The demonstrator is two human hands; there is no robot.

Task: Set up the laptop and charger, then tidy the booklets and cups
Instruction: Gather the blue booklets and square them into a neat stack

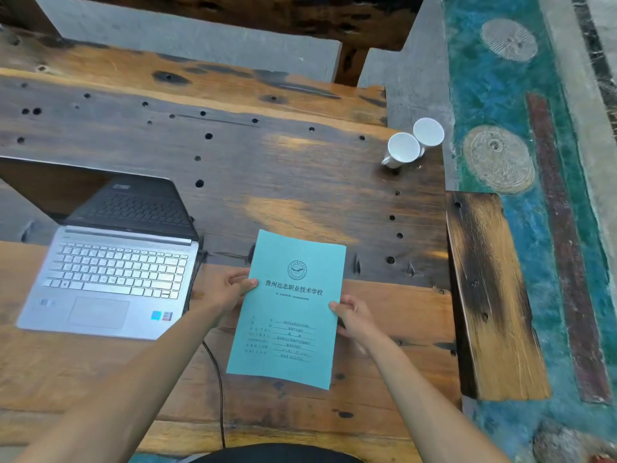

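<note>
A teal booklet (293,315) with printed text is held just above the wooden table (300,182), in front of me. My left hand (230,290) pinches its left edge, thumb on the cover. My right hand (352,317) grips its right edge the same way. An open silver laptop (110,279) stands on the table at the left, its screen dark. A black charger cable (217,379) runs from the laptop's right side down toward the near edge. Two white cups (402,150) (429,132) stand side by side at the table's far right corner.
A short wooden plank (490,295) juts from the table's right side. Beyond it lies a teal patterned floor (521,105) with round inlays. Grey stone slabs (187,38) sit behind the table. The table's far edge is uneven.
</note>
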